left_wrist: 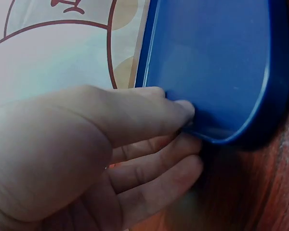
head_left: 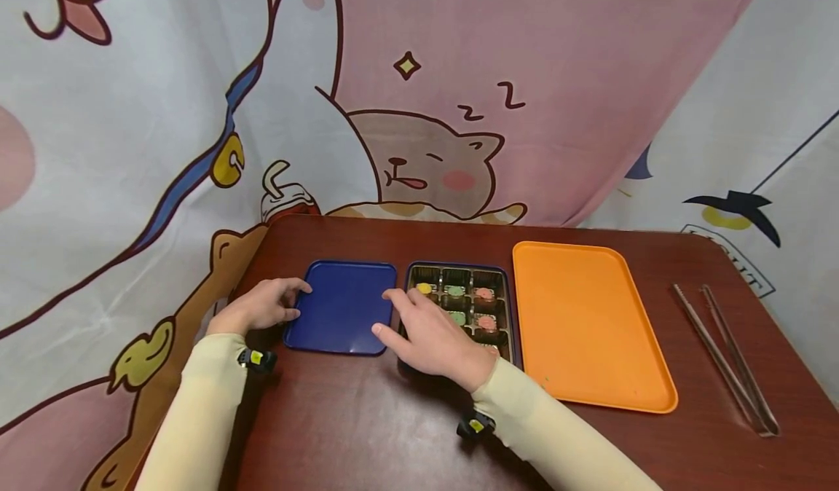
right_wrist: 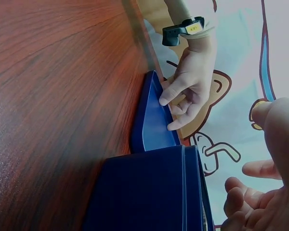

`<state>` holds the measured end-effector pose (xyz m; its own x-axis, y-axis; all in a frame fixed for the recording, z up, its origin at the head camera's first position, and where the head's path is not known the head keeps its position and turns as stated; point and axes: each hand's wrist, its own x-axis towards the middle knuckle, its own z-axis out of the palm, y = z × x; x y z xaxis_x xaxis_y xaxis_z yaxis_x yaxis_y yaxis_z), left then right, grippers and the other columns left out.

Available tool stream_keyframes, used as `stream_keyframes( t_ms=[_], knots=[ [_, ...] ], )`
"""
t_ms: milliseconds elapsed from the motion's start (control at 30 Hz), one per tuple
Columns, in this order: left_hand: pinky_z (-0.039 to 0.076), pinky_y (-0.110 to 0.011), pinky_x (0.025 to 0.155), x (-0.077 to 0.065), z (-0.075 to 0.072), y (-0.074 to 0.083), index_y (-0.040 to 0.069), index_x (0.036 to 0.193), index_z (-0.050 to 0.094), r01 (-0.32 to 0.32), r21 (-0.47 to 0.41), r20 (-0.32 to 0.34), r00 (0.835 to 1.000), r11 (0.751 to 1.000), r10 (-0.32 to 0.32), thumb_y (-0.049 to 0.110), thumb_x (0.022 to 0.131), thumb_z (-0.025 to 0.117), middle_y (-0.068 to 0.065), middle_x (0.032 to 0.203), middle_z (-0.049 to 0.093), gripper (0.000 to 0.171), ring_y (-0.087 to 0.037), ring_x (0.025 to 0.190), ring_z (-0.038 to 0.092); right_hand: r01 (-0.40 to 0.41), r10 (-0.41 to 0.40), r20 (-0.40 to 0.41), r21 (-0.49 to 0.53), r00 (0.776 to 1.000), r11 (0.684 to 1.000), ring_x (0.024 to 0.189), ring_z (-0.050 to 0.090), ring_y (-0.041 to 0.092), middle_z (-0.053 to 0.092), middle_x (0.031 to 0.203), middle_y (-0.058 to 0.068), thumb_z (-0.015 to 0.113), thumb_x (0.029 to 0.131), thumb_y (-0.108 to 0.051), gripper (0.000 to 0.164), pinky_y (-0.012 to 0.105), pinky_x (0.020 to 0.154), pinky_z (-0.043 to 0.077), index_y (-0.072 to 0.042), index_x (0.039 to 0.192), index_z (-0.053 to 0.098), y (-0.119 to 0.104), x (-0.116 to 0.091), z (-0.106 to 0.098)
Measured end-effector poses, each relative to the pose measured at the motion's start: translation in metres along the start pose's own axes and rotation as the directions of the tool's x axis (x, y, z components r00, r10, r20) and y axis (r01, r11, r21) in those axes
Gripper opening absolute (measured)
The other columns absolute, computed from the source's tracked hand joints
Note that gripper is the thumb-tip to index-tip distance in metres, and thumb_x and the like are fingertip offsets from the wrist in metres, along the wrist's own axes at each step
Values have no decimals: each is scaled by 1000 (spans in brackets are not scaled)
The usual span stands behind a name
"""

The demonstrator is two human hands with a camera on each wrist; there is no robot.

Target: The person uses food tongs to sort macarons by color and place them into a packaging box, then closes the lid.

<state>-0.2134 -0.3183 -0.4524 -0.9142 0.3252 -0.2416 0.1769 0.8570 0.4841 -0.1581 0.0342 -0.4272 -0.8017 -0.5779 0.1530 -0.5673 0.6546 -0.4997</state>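
A shallow blue square lid (head_left: 341,307) lies flat on the table, its raised rim facing up. At its left edge is my left hand (head_left: 267,305), with fingertips at the rim in the left wrist view; loosely bent fingers (left_wrist: 156,192) show below the thumb. My right hand (head_left: 435,336) hovers over a blue box (right_wrist: 144,187) beside the lid, thumb and index finger spread toward the lid's right edge. Inside the box, a compartmented tray (head_left: 429,274) holds small yellow, green and pink pieces. My right hand hides its lower left part.
An orange tray (head_left: 583,316) lies right of the box, with a few tiny specks on it. Farther right are metal tongs (head_left: 727,367), spread apart at the tips. A printed curtain (head_left: 419,148) hangs behind and left of the brown table (head_left: 341,418).
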Motion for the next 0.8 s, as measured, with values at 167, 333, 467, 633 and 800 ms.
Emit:
stream_keyframes(
  t_ms=[167, 333, 467, 633, 800],
  knots=[
    [51, -37, 76, -3, 0, 0, 4, 136, 65, -8, 16, -9, 1000, 1000, 9, 0, 95, 72, -7, 96, 61, 42, -24, 89, 58, -7, 7, 2, 10, 1000, 1000, 81, 56, 15, 63, 115, 8, 56, 106, -52, 60, 34, 72, 52, -13, 151, 52, 0, -1, -1],
    [56, -50, 88, -12, 0, -3, 4, 135, 66, -1, 33, -34, 999, 999, 2, 0, 96, 71, -12, 108, 67, 40, -30, 101, 62, -14, 13, 17, 26, 1000, 1000, 102, 65, 21, 64, 130, 12, 56, 106, -52, 60, 41, 87, 58, -12, 152, 51, -1, -2, -2],
    [54, -60, 98, -20, -3, -3, 3, 135, 66, -3, 10, -41, 999, 1000, 3, -1, 96, 69, -22, 123, 69, 39, -40, 115, 65, -16, 16, 24, 33, 1000, 999, 112, 65, 25, 63, 135, 14, 55, 107, -52, 61, 45, 94, 58, -11, 152, 50, 0, -2, -3],
    [53, -61, 99, -28, -4, -6, 1, 137, 66, -5, -13, -49, 999, 1000, 4, 0, 99, 66, -24, 128, 68, 38, -42, 118, 64, -19, 19, 20, 27, 1000, 999, 112, 65, 24, 63, 135, 14, 54, 107, -53, 61, 44, 94, 58, -11, 152, 50, 0, -3, -3],
    [56, -58, 95, -34, -4, -13, 0, 140, 64, 3, -30, -70, 998, 1000, -5, 2, 100, 64, -22, 124, 69, 40, -37, 113, 66, -23, 22, 12, 32, 1000, 999, 115, 65, 27, 62, 135, 15, 56, 107, -51, 60, 45, 96, 57, -10, 150, 51, 2, -2, -2]
  ],
)
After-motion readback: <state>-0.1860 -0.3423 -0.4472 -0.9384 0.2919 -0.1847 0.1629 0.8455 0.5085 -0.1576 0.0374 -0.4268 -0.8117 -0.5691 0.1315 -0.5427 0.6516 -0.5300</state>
